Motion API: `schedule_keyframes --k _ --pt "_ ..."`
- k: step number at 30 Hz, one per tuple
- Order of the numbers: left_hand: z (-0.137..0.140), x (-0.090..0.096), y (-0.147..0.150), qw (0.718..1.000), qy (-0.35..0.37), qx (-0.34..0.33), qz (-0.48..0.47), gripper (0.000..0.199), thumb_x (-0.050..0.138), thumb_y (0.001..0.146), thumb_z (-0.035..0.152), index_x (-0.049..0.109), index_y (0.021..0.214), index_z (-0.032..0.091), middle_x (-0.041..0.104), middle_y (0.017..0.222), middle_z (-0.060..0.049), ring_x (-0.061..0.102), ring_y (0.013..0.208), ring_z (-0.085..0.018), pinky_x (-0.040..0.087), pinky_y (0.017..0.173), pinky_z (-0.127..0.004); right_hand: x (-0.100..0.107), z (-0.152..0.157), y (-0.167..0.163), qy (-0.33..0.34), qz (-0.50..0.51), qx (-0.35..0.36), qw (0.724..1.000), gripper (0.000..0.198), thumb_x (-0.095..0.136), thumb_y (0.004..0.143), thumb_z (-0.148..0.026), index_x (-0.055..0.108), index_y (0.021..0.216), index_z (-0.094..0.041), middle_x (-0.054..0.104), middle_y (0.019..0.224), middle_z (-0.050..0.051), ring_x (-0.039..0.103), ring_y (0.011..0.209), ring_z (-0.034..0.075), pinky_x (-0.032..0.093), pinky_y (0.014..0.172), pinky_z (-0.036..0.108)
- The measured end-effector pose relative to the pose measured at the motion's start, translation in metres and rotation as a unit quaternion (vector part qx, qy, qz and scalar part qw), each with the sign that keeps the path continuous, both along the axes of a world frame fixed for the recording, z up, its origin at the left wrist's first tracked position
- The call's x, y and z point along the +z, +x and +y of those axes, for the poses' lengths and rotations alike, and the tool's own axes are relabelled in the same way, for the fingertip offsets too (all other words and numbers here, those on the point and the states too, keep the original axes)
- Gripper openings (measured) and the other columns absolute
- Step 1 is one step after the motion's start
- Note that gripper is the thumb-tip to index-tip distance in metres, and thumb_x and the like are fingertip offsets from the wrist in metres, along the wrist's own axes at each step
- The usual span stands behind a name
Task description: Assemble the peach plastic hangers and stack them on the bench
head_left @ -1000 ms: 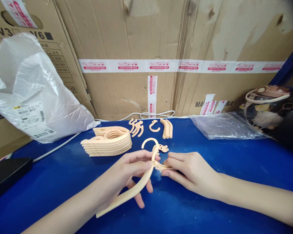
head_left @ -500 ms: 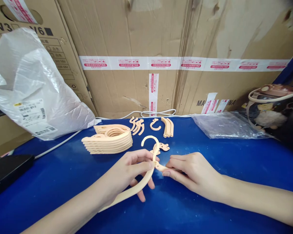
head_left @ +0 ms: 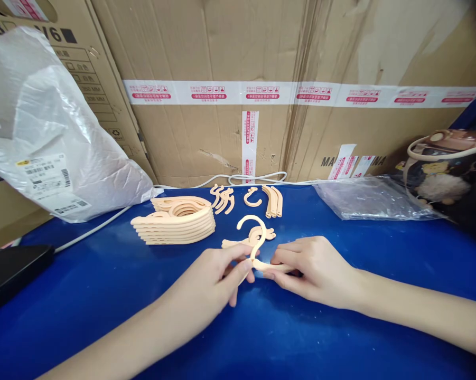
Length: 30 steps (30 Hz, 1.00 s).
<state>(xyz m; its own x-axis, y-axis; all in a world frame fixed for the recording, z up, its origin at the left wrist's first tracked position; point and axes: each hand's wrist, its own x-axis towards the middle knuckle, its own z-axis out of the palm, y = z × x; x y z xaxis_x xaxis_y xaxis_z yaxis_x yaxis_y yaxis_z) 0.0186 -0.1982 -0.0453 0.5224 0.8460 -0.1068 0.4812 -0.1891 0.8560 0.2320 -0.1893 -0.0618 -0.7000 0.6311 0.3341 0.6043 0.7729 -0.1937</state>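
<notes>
A cream plastic clothes hanger (head_left: pixel 263 235) is held between both hands above the blue tabletop, its hook upward. My left hand (head_left: pixel 224 272) pinches it near the base of the hook, and most of the left arm piece is hidden by the fingers. My right hand (head_left: pixel 315 266) grips the arm piece that runs to the right from the joint. Just behind the hook lies a loose cream piece (head_left: pixel 238 244) with a rabbit-like end. To the left is a neat stack of cream hanger parts (head_left: pixel 174 229), away from both hands.
Farther back lie several small hooks (head_left: pixel 222 199), a single hook (head_left: pixel 253 197) and some curved arm pieces (head_left: pixel 272 201). A clear plastic bag (head_left: pixel 364 198) and a bottle (head_left: pixel 439 169) stand right. A white parcel bag (head_left: pixel 63 137) and a black device (head_left: pixel 14 277) are left; cardboard (head_left: pixel 206 137) rises behind.
The hanger's left arm has swung out of sight behind my left hand, and the hook has turned and shifted slightly right. Both hands still hold the hanger. The camera view has shifted slightly.
</notes>
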Motion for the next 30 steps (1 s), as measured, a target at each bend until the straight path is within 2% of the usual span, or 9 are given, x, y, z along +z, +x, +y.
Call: schedule_keyframes --k 3,5,8,12,15,19,23,27,30 --pt "-0.01 0.003 0.001 0.979 0.16 -0.015 0.122 0.026 0.039 0.094 0.035 0.056 0.082 0.02 0.062 0.075 -0.001 0.058 0.064 -0.017 0.038 0.057 -0.026 0.002 0.001 0.001 0.045 0.007 0.006 0.999 0.034 0.049 0.092 -0.042 0.055 0.07 -0.017 0.059 0.063 -0.001 0.051 0.056 0.011 0.03 0.058 0.027" --pt "-0.014 0.004 0.001 0.963 0.201 -0.031 0.176 0.026 0.037 0.095 0.036 0.054 0.082 0.021 0.063 0.076 -0.001 0.059 0.065 -0.019 0.035 0.057 -0.027 0.005 0.002 0.0 0.084 0.02 -0.002 0.996 0.035 0.053 0.089 -0.046 0.054 0.07 -0.017 0.058 0.064 -0.001 0.049 0.059 0.012 0.03 0.06 0.028" --pt "-0.014 0.004 0.002 0.955 0.201 -0.044 0.214 0.028 0.031 0.098 0.038 0.054 0.092 0.021 0.067 0.087 -0.003 0.062 0.07 -0.022 0.035 0.06 -0.029 0.009 0.003 0.0 0.133 0.039 -0.015 0.99 0.036 0.057 0.086 -0.051 0.053 0.074 -0.017 0.058 0.071 0.002 0.049 0.069 0.016 0.034 0.067 0.031" --pt "-0.011 0.003 0.002 0.956 0.187 -0.041 0.225 0.032 0.03 0.098 0.04 0.054 0.105 0.021 0.068 0.095 -0.006 0.064 0.078 -0.027 0.037 0.064 -0.031 0.009 0.004 0.001 0.176 0.065 -0.028 0.982 0.036 0.06 0.083 -0.053 0.055 0.083 -0.018 0.061 0.094 0.009 0.05 0.091 0.023 0.037 0.082 0.037" --pt "-0.011 0.002 0.002 0.956 0.191 -0.034 0.22 0.034 0.03 0.098 0.042 0.054 0.108 0.02 0.069 0.09 -0.006 0.064 0.075 -0.026 0.036 0.062 -0.03 0.009 0.003 0.002 0.202 0.063 -0.051 0.976 0.034 0.059 0.083 -0.052 0.057 0.082 -0.018 0.06 0.094 0.009 0.05 0.089 0.023 0.037 0.079 0.038" --pt "-0.011 0.0 0.002 0.96 0.197 -0.027 0.196 0.033 0.031 0.098 0.042 0.055 0.106 0.021 0.068 0.079 -0.002 0.063 0.067 -0.023 0.033 0.057 -0.028 0.01 0.002 0.003 0.166 0.051 -0.044 0.984 0.028 0.052 0.092 -0.042 0.06 0.094 -0.016 0.061 0.076 0.003 0.053 0.072 0.017 0.033 0.073 0.034" --pt "-0.01 -0.004 0.002 0.96 0.209 -0.029 0.186 0.033 0.034 0.098 0.041 0.058 0.105 0.021 0.068 0.073 -0.002 0.063 0.062 -0.021 0.032 0.055 -0.026 0.01 0.004 0.005 0.134 0.036 -0.024 0.99 0.028 0.043 0.097 -0.03 0.058 0.117 -0.017 0.066 0.079 0.003 0.055 0.073 0.016 0.032 0.076 0.034" --pt "-0.009 -0.007 0.001 0.954 0.222 -0.041 0.198 0.034 0.033 0.098 0.042 0.059 0.103 0.02 0.068 0.073 -0.003 0.063 0.06 -0.021 0.032 0.053 -0.026 0.009 0.004 0.005 0.129 0.031 -0.025 0.991 0.026 0.044 0.097 -0.028 0.062 0.113 -0.019 0.066 0.082 0.003 0.053 0.074 0.016 0.031 0.078 0.035" --pt "-0.01 -0.008 0.0 0.941 0.254 -0.063 0.215 0.033 0.032 0.099 0.041 0.056 0.11 0.021 0.069 0.074 -0.002 0.063 0.06 -0.021 0.031 0.051 -0.026 0.009 0.001 0.003 0.112 0.032 -0.019 0.993 0.024 0.046 0.096 -0.029 0.063 0.109 -0.019 0.066 0.084 0.003 0.053 0.077 0.016 0.031 0.078 0.035"
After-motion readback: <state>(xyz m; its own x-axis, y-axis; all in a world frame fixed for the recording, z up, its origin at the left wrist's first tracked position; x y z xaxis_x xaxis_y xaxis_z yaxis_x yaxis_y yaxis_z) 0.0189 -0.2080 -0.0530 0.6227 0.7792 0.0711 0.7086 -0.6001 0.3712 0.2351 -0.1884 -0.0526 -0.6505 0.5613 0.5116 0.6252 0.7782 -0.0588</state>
